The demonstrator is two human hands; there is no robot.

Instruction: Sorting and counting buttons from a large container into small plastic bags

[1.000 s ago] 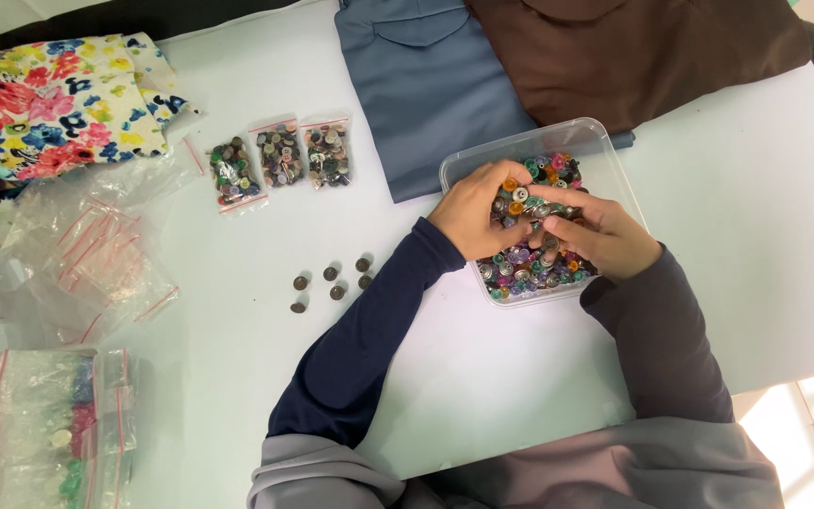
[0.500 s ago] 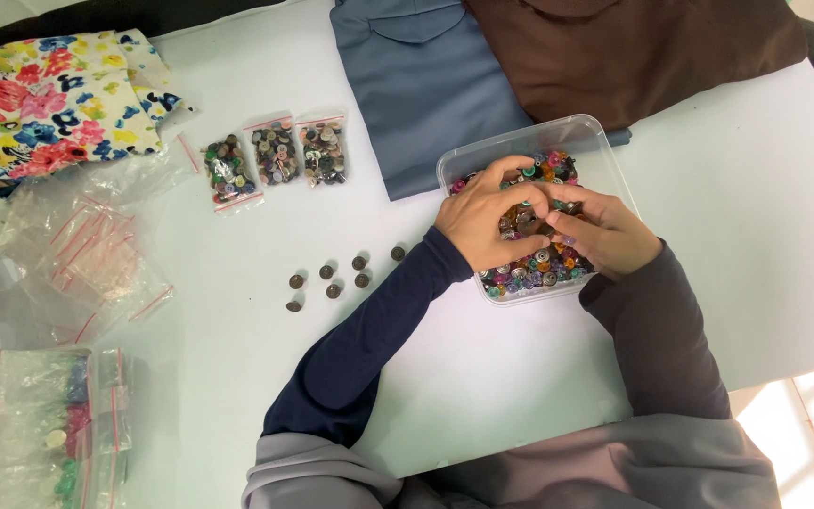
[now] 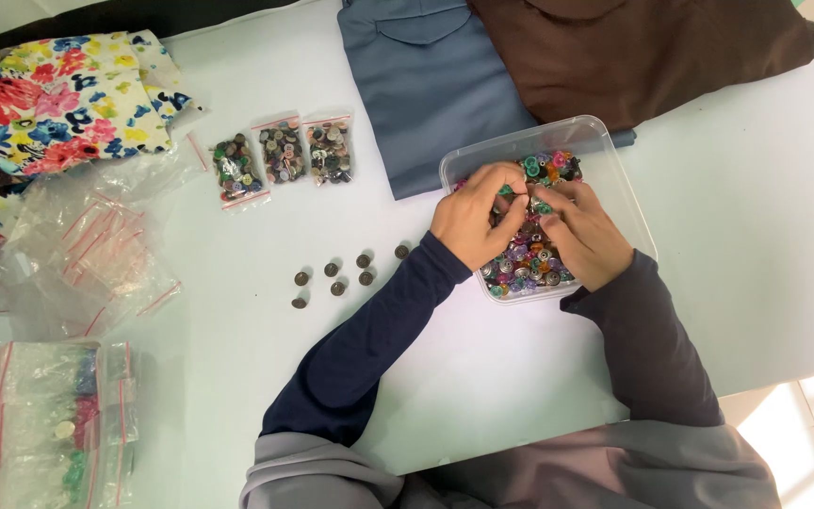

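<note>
Head view showed both hands inside a clear plastic tub (image 3: 614, 155) heaped with mixed coloured buttons (image 3: 529, 269), which stood on the white table (image 3: 765, 254) just below the folded blue cloth (image 3: 435, 94) and brown cloth (image 3: 633, 52). The left hand (image 3: 471, 219) and the right hand (image 3: 584, 236) lay knuckles-up on the heap, fingers curled and fingertips meeting near the middle; whether either pinched a button could not be told. Left of the tub, a small cluster of dark buttons (image 3: 336, 281) lay loose on the table. Farther up sat three small filled bags (image 3: 283, 155), with empty zip bags (image 3: 96, 245) and a floral cloth (image 3: 58, 94) at the left.
</note>
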